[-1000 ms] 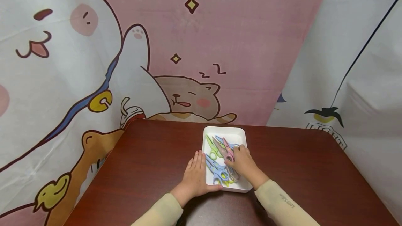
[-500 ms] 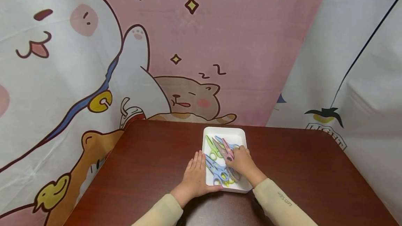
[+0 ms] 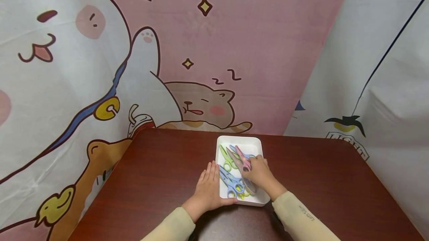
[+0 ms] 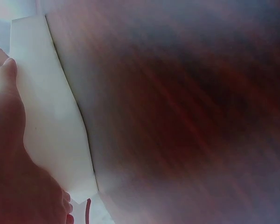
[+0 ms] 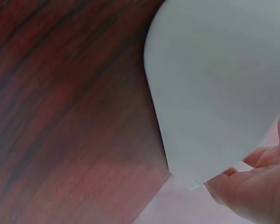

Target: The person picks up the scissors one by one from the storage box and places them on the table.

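A white tray (image 3: 257,142) holds several pairs of children's scissors. My left hand (image 3: 208,189) rests against the tray's left side with straight fingers, its thumb along the near rim; the left wrist view shows this hand (image 4: 9,135) against the white wall. My right hand (image 3: 259,172) reaches over the right rim, fingers curled at the handles of the pink scissors (image 3: 242,155), which it pinches. Beside them lie grey-bladed scissors (image 3: 233,158), green scissors (image 3: 223,152) and blue scissors (image 3: 231,181). In the right wrist view the tray wall hides my right fingertips.
The tray stands on a dark red-brown table (image 3: 167,170), near its far edge. Behind hangs a cloth backdrop (image 3: 268,47) with cartoon animals. More blue scissors (image 3: 249,155) lie partly under the pink ones, and a yellow-green handle (image 3: 246,193) shows near the tray's front.
The pink scissors have shifted slightly, their tip moving a little left and away from me. My right hand moves barely; the left hand stays at the tray's side.
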Action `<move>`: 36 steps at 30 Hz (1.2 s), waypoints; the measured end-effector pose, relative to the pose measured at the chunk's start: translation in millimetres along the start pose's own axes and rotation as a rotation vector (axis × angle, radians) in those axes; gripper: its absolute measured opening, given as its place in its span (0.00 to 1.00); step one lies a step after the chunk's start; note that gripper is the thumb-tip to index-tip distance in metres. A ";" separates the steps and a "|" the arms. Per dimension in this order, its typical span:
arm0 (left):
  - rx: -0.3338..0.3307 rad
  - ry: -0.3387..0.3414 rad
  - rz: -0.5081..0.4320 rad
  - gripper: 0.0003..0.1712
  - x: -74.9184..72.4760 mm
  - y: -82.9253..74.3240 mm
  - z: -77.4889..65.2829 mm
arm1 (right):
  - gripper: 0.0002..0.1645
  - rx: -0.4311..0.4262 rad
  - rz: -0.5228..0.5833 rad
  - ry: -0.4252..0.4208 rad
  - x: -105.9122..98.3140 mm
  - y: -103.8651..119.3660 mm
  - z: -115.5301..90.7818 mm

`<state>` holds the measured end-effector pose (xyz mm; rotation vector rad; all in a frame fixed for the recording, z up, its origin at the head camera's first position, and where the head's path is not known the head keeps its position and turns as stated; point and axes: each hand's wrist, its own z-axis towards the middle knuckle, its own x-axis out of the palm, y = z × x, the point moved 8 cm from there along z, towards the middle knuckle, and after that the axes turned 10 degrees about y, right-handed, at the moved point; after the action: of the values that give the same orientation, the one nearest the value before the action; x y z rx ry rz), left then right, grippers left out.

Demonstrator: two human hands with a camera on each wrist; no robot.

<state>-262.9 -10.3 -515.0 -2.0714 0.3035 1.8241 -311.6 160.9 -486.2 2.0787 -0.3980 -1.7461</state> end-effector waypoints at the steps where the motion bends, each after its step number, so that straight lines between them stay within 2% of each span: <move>1: 0.000 0.000 -0.002 0.79 -0.3 -0.1 -0.3 | 0.30 -0.004 0.006 -0.004 -0.7 -0.3 0.0; 7: -0.003 0.003 -0.002 0.79 -0.1 0.2 -0.9 | 0.35 -0.036 0.021 -0.038 -8.7 1.6 -2.3; 15: 0.003 -0.018 -0.013 0.79 1.0 1.3 -0.2 | 0.35 -0.065 0.018 -0.078 -18.0 2.3 -4.4; 23: 0.009 -0.017 -0.014 0.78 -3.6 -1.3 -1.8 | 0.37 -0.047 0.010 -0.076 -23.5 -9.0 -2.2; 30: -0.002 0.025 -0.029 0.77 -8.1 -2.5 -3.5 | 0.37 -0.085 0.006 -0.116 -33.0 -17.4 -4.0; 36: 0.003 0.007 -0.037 0.77 -6.6 -2.5 -3.7 | 0.37 -0.087 -0.006 -0.133 -39.2 -26.8 -4.2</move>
<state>-259.4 -10.1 -507.8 -2.0676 0.2678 1.7945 -315.5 203.0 -464.2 1.9119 -0.3481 -1.8774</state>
